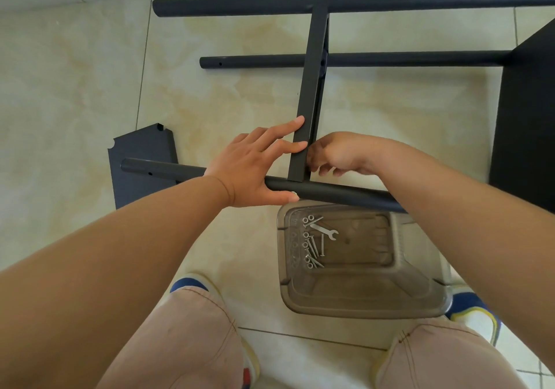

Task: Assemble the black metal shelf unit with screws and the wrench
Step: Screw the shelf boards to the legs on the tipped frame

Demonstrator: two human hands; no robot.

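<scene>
A black shelf panel [312, 67] stands on edge between the far black tube [240, 5] and the near black tube [330, 192]. My left hand [255, 166] has straight fingers pressed against the panel's left face, its thumb lying along the near tube beside a small silver screw head [294, 192]. My right hand [339, 156] sits behind the panel's right side with curled fingers at the joint; what it holds is hidden. A silver wrench [326, 231] and several screws and washers [310, 247] lie in a clear plastic tub [420, 307].
A third black tube [390, 59] lies on the tiled floor further back. A loose black shelf panel [144, 160] lies flat at the left under the near tube's end. A large black panel [525, 112] stands at the right. My knees and shoes fill the bottom.
</scene>
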